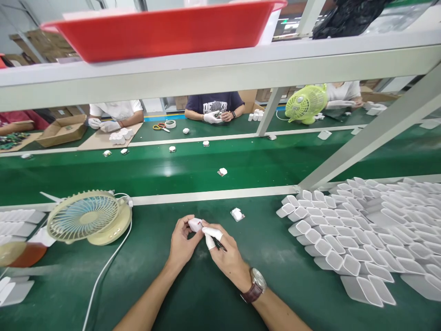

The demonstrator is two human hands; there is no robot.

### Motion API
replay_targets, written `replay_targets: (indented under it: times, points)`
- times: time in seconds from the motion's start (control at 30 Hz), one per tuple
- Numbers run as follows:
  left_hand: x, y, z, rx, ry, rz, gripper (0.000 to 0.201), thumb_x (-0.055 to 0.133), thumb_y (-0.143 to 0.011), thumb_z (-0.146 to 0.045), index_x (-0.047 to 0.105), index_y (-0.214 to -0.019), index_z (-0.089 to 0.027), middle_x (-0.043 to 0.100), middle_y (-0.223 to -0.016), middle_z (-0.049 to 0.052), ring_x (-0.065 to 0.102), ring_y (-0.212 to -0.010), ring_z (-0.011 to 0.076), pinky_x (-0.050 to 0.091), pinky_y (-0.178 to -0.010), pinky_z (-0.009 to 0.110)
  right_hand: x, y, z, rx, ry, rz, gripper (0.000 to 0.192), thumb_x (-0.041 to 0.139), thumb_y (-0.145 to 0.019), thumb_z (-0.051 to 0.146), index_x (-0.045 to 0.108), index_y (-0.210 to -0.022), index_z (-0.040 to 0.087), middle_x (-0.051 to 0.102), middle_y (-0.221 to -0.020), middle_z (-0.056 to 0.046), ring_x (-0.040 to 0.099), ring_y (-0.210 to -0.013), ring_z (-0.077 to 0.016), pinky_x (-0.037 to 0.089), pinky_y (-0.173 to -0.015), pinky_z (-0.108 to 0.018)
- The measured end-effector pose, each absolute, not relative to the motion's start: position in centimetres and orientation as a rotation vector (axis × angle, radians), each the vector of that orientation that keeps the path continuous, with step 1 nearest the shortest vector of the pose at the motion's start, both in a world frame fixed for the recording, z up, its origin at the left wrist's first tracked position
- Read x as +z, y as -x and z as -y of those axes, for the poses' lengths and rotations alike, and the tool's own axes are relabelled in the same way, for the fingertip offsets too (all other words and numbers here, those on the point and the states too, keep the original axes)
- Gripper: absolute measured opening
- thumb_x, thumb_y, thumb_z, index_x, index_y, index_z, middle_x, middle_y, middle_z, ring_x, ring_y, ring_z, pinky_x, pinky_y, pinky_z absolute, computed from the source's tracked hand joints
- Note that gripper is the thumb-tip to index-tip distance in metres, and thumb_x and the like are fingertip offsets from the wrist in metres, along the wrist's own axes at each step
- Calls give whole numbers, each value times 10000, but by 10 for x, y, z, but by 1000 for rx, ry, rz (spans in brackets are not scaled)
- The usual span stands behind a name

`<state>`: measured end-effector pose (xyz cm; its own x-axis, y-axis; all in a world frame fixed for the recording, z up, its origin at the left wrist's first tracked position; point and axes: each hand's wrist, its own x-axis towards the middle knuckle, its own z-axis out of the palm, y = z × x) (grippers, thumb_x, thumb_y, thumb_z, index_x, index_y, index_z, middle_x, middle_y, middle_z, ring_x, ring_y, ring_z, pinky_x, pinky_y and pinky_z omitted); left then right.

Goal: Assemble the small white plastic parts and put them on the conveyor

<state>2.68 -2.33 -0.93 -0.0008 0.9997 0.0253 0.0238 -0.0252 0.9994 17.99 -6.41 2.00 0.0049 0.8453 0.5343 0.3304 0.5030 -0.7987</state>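
Note:
My left hand (185, 242) pinches a small white plastic housing (195, 224) with a short red mark on its side. Close against it, my right hand (225, 253) has its fingers closed, with white finger cots on some of them. Something thin and dark (220, 246) shows between those fingers; its kind is hidden. The right fingertips meet the right end of the housing. Just beyond my hands, a white block-shaped part (237, 214) lies on the green bench (144, 276).
Many hollow white sleeves (344, 243) stand packed at right. A fan (87, 218) with a trailing cord (110, 262) is at left. Small white parts (222, 172) sit on the green belt (165, 168). Overhead runs a shelf (220, 69) with a red tray (172, 34). Co-workers sit opposite.

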Motion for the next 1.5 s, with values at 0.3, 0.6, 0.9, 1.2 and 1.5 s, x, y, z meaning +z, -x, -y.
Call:
replay_targets:
  times: [0.3,0.6,0.9,1.2,1.5]
  points:
    - [6,-28,24,1201,-952,-1177,498,896,-693,-348,672,-1100,-169,774,-993,82,748,-939,226,592,-909,372,29,-178,63,551,992,1548,280,543,-996,126,681,-1185,280,738,-1208,-89,715,-1145,-226,594,-994,-394]
    - [13,-29,23,1174,-843,-1142,517,934,-618,-330,699,-1044,-157,777,-969,69,737,-934,208,562,-933,344,27,-178,63,516,945,1540,273,551,-987,98,675,-1180,247,741,-1206,-104,724,-1124,-219,604,-989,-388]
    - [10,-33,24,1202,-881,-1148,525,922,-593,-245,684,-1054,-165,770,-954,61,730,-881,186,559,-893,311,29,-179,61,508,967,1550,284,552,-983,91,680,-1176,256,756,-1155,-84,719,-1138,-216,595,-1014,-394]
    - [17,-28,23,1190,-825,-1131,518,937,-604,-275,711,-1056,-160,774,-942,62,731,-900,199,566,-888,317,27,-181,61,524,928,1581,302,548,-990,93,675,-1209,257,746,-1199,-88,724,-1129,-210,600,-1002,-378]
    - [25,-28,20,1152,-676,-976,450,944,-621,-274,753,-1003,-135,766,-866,44,709,-778,157,589,-722,263,24,-186,61,483,894,1555,380,568,-968,54,649,-1275,265,727,-1246,-86,711,-1149,-209,602,-1014,-393]
